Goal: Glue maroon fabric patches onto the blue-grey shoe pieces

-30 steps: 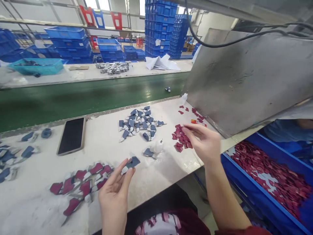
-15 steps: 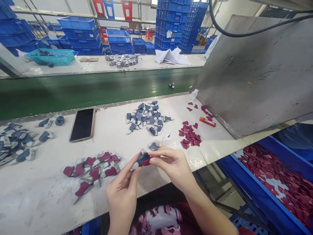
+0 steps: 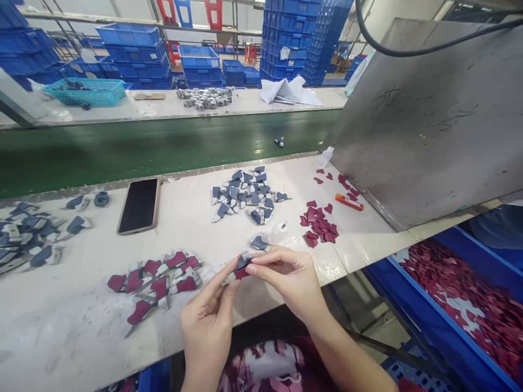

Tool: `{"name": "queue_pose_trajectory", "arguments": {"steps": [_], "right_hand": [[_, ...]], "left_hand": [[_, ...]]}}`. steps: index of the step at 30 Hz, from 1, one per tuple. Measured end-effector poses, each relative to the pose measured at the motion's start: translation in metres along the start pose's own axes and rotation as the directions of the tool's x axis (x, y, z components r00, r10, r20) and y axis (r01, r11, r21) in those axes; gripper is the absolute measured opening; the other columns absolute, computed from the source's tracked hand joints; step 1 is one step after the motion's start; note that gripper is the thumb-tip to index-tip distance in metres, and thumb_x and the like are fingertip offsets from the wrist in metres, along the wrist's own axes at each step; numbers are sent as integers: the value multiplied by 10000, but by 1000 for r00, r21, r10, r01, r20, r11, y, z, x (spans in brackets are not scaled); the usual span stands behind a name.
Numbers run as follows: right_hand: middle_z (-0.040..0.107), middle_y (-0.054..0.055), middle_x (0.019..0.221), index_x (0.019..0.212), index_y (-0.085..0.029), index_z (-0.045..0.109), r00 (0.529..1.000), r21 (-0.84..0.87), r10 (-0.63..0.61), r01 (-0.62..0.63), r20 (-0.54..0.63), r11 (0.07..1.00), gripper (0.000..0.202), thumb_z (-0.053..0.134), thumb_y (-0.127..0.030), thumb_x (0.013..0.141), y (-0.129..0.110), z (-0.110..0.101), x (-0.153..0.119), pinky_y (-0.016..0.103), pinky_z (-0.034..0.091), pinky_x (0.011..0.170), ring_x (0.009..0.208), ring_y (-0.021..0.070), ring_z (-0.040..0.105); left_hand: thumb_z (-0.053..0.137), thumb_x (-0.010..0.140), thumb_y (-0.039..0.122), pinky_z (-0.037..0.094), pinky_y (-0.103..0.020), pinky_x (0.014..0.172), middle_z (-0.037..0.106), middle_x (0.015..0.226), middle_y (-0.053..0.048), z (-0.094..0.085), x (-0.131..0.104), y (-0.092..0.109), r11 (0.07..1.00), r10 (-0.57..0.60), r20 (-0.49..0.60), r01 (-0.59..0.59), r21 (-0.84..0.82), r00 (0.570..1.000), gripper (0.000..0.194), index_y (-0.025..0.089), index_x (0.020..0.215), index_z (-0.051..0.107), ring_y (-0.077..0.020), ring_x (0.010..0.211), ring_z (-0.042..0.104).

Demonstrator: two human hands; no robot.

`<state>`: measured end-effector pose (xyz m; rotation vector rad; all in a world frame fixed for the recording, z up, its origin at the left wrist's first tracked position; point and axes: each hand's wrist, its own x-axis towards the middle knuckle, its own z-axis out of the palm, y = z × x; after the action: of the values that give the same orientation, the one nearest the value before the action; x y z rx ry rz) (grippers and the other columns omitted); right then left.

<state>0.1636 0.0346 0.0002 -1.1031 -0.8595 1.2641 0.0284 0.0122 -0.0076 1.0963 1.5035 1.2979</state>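
Pinching a small blue-and-white part (image 3: 244, 263) by its left end, the left hand (image 3: 209, 321) has thumb and forefinger closed on it, to the right of the phone (image 3: 139, 207) and on its near side. The right hand (image 3: 292, 275) meets it there, farther right of the phone, thumb and forefinger gripping the other end where a maroon piece (image 3: 242, 272) lies against the part. Fingers hide whether the two are fixed together.

Nearer than the phone and a little to its right sit maroon-faced parts (image 3: 158, 288), beside the left hand. Well right of the phone, under the table's near edge, a blue bin (image 3: 412, 307) holds many maroon pieces.

Just beyond the hands, right of the phone, a small white bottle (image 3: 278, 233) and a loose blue part (image 3: 259, 242) stand in the way of a forward reach. Farther right of the phone lie a maroon heap (image 3: 321, 224) and an orange stick (image 3: 349, 202); left of it, blue parts (image 3: 28, 234) are scattered.

White tabletop (image 3: 183, 209) stretches from the phone to a blue pile (image 3: 233, 193) on its right. A leaning metal panel (image 3: 429, 120) bounds the far right side. Behind the phone, past the table's far edge, runs a green belt (image 3: 163, 141), then a bench (image 3: 155, 111) bearing a turquoise basket (image 3: 98, 97).
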Motion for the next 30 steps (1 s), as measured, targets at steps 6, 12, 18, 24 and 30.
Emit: {"name": "queue_pose_trajectory", "arguments": {"steps": [6,12,18,24,30], "right_hand": [[736,11,745,716,-246,808,1000,-13,-28,28,4,1000,86,869,-224,659,1,1,-1,241,596,713,742,153,714],[719,8,739,739,-243,807,999,-10,-32,32,-16,999,79,859,-230,681,4,5,-1,249,599,708,738,153,713],[680,3,750,786,-260,798,960,-165,-271,256,-74,952,111,818,-160,741,16,9,-5,284,605,735,779,161,710],[654,9,791,856,-265,788,849,-284,-528,503,-13,816,201,763,-78,788,27,12,-7,306,596,784,835,162,703],[627,38,1074,1116,-328,735,963,-66,-233,243,132,968,286,712,-202,860,21,-2,1,286,613,753,911,158,682]], "left_hand": [[759,786,334,590,-268,910,774,1074,-21,-2,1,-1,1000,7,-3,-7,-20,1000,271,244,1041,774,-235,1014,729],[750,789,286,582,-216,894,782,1043,0,1,-1,4,1000,11,-16,-11,-23,1000,233,256,1018,780,-198,984,738],[799,734,288,606,-206,822,793,987,-18,2,1,2,994,-14,-28,11,-109,1000,272,238,1000,784,-198,896,758],[830,703,313,626,-251,795,799,916,-43,-2,10,-5,988,-61,-30,55,-147,998,295,203,973,785,-217,845,765],[819,706,338,617,-208,752,794,868,-25,0,6,11,995,-46,-84,39,-91,995,260,212,930,785,-187,809,759]]}}
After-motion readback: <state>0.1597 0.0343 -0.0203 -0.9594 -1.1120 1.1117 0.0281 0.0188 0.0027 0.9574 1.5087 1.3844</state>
